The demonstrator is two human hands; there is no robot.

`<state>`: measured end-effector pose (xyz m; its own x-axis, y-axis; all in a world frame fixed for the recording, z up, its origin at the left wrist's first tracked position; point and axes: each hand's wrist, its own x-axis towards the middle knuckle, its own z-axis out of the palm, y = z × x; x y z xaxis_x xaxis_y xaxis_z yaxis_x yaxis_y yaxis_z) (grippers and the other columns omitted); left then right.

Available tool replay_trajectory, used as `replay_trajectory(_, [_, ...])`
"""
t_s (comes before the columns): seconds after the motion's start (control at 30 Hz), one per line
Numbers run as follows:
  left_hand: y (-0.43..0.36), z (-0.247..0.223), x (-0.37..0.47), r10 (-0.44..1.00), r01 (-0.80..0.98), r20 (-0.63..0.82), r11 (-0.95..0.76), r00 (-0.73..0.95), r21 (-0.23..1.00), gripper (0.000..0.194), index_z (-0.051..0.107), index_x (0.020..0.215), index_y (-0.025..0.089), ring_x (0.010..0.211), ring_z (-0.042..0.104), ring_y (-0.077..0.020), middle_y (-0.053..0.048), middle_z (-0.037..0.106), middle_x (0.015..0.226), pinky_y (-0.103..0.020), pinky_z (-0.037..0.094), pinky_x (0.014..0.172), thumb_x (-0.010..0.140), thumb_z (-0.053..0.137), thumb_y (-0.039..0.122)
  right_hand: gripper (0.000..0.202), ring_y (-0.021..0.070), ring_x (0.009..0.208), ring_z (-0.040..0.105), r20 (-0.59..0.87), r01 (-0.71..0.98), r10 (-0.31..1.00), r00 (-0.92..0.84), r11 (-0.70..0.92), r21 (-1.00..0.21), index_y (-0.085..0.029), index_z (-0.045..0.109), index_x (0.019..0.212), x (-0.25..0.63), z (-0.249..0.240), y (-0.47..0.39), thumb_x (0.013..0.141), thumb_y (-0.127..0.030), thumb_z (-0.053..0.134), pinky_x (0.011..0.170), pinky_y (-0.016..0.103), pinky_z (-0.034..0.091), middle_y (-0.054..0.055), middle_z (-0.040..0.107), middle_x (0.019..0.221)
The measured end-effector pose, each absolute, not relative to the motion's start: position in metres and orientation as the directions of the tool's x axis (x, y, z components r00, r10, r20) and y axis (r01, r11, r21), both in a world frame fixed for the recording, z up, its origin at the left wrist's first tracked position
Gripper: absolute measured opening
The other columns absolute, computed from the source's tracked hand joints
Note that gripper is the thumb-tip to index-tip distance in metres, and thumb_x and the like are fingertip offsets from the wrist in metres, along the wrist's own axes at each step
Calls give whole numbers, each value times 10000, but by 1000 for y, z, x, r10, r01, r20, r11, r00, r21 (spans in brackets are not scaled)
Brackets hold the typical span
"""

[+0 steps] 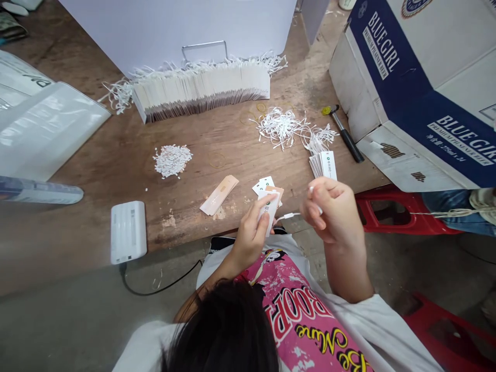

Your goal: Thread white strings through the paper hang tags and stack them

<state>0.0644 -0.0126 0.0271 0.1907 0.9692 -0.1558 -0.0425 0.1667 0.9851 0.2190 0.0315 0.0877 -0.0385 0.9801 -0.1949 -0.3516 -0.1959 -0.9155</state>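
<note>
Over the near table edge, my left hand (251, 235) grips a white hang tag (272, 206) with small print. A white string (289, 216) with a plastic tip runs from beside that tag toward my right hand (329, 209), whose fingers are pinched on a white bit of it. Just beyond the held tag lie a few loose white tags (264, 183) and a tan one. To the left rests a stack of tan tags (220, 195). A bundle of strung tags (325, 164) sits behind my right hand, beside a tangled pile of white strings (279, 126).
A long row of strung tags (201, 93) stands before a pale panel (186, 26). Small white pieces (172, 160) are heaped at left, near a white power bank (128, 230). A hammer (346, 134) lies by a beer carton (387, 103). A red stool (422, 227) is at right.
</note>
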Motion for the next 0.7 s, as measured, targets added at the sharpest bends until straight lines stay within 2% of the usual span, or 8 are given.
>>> replay_trajectory(0.07, [-15,21,65,977,-65,-170,179,132,982,508,300,1432,277,753,629,-137,-91,595,1209,-243,550,614,947,445,321,265,30,277,366,-280,-314,960,-23,-273,-910,-166,616,652,213,78,26,711,-362,783,291,155,246,-56,541,428])
replay_trajectory(0.13, [-17,15,66,985,-24,-144,146,91,989,547,226,1448,267,770,642,-138,-105,589,1249,-259,560,650,947,446,284,233,39,328,427,-350,-306,936,-36,-344,-888,-154,641,670,207,68,22,701,-332,787,334,164,301,-25,602,493])
replay_trajectory(0.27, [-18,7,67,998,204,-32,20,58,979,357,430,1291,218,957,655,-178,-79,652,1166,-295,539,811,935,460,228,191,54,400,476,-425,-337,900,-98,-432,-836,-147,669,720,201,54,16,698,-305,775,404,184,367,7,659,581])
replay_trajectory(0.33, [-18,4,68,999,278,26,-35,36,960,301,463,1231,209,1002,652,-180,-70,668,1136,-294,527,840,930,465,210,175,57,397,471,-436,-346,895,-95,-441,-828,-147,669,707,198,49,12,706,-295,762,403,185,357,4,650,557])
replay_trajectory(0.53, [-19,-3,68,988,388,150,-146,21,910,229,490,1138,210,870,701,-153,-38,712,993,-251,544,749,911,516,192,182,62,348,460,-482,-388,876,-17,-450,-804,-146,651,614,194,43,7,658,-280,767,374,181,343,-22,589,456])
replay_trajectory(0.7, [-22,-7,71,982,407,187,-181,25,895,192,489,1104,212,871,707,-161,-48,713,984,-260,558,746,914,519,199,189,53,348,457,-495,-416,869,25,-441,-795,-135,642,600,192,44,5,662,-271,758,382,167,354,-27,569,442])
